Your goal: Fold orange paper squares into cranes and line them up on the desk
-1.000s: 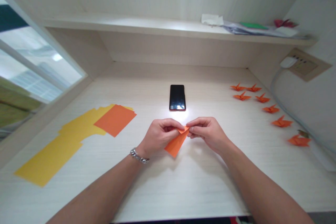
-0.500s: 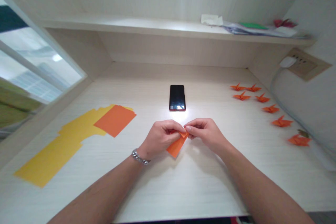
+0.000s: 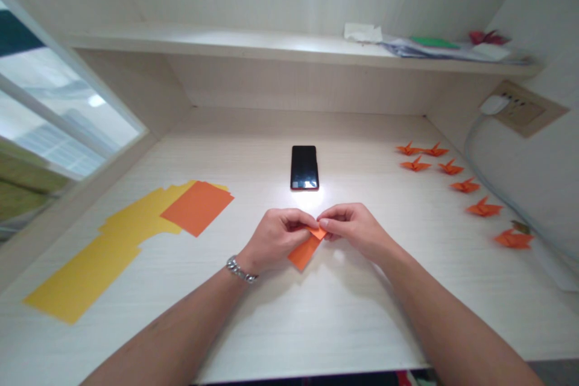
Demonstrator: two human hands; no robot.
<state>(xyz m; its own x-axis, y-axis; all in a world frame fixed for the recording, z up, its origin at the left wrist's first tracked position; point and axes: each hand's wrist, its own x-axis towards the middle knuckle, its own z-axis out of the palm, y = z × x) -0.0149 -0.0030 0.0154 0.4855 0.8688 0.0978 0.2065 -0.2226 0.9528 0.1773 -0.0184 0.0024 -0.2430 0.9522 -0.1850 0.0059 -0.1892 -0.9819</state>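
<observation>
A partly folded orange paper (image 3: 304, 250) sits between my hands just above the pale wooden desk (image 3: 289, 313). My left hand (image 3: 274, 238), with a metal bracelet at the wrist, pinches the paper's upper left edge with closed fingers. My right hand (image 3: 355, 228) pinches its top corner from the right, fingertips pressed together. The two hands nearly touch at the fold. The paper's lower point hangs toward me.
A black phone (image 3: 304, 167) lies face up beyond my hands. Orange sheets (image 3: 198, 207) on yellow sheets (image 3: 104, 253) lie at the left. Several folded orange cranes (image 3: 452, 178) line the right side. A cable and wall socket (image 3: 511, 110) are at right; papers lie on the shelf (image 3: 434, 48).
The orange paper has become shorter and more compact as my fingers pressed the fold at its top. Both hands stayed in nearly the same place.
</observation>
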